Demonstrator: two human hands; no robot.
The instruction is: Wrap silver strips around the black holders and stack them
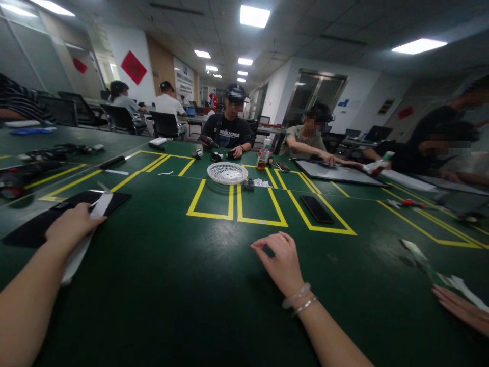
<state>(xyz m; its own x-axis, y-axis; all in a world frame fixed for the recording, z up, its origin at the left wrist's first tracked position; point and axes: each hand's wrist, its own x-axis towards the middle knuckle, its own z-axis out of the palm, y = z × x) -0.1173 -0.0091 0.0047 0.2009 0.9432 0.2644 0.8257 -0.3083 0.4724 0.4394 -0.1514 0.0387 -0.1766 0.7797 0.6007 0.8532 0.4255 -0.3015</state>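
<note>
At the left, my left hand [74,224] is closed around a long white strip [78,257], whose exact kind I cannot make out. One end of the strip pokes up past the fingers; the other hangs toward the table's near side. Under and behind that hand lies a flat black sheet-like object [26,224] on the green table [171,285]. My right hand [280,257], with bracelets at its wrist, hovers over the table right of the middle. Its thumb and fingers are drawn together in a pinch, with nothing visible between them.
Ahead are a white round basket [227,174], a drink bottle [263,157] and a black phone [316,209] among yellow tape outlines. Cordless tools [23,176] lie far left. Another person's hand [460,306] is at the right edge; several people sit around the table.
</note>
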